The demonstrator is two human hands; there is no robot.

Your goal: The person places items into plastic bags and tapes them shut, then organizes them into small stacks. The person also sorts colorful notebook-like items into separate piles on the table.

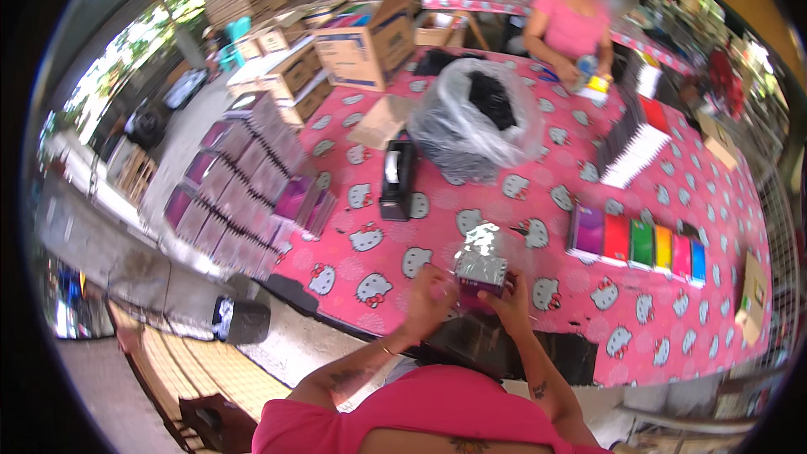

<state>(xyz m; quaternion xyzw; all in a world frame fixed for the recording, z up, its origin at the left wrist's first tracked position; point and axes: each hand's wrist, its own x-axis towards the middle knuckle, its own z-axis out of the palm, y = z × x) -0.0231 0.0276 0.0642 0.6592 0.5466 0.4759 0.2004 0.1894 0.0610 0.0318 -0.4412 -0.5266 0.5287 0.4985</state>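
Observation:
A small stack of spiral notebooks point(482, 271), purple along its near side, is in front of me at the table's near edge. Shiny clear plastic film point(510, 244) surrounds it and spreads out past its far side. My right hand point(510, 301) is closed on the stack's right side, thumb on the near face. At the left side, my left hand point(432, 294) has its fingers curled by the plastic; whether they pinch the film is hard to make out. A black tape dispenser point(397, 181) stands beyond my left hand.
Wrapped notebook stacks point(227, 181) fill the table's left. A large clear bag point(454, 134) holding black plastic stands mid-table. Coloured notebooks point(618, 240) lie in a row at right, with a spiral-bound stack point(632, 155) behind. A co-worker point(572, 29) handles things across the table. Cardboard boxes point(353, 55) stand far left.

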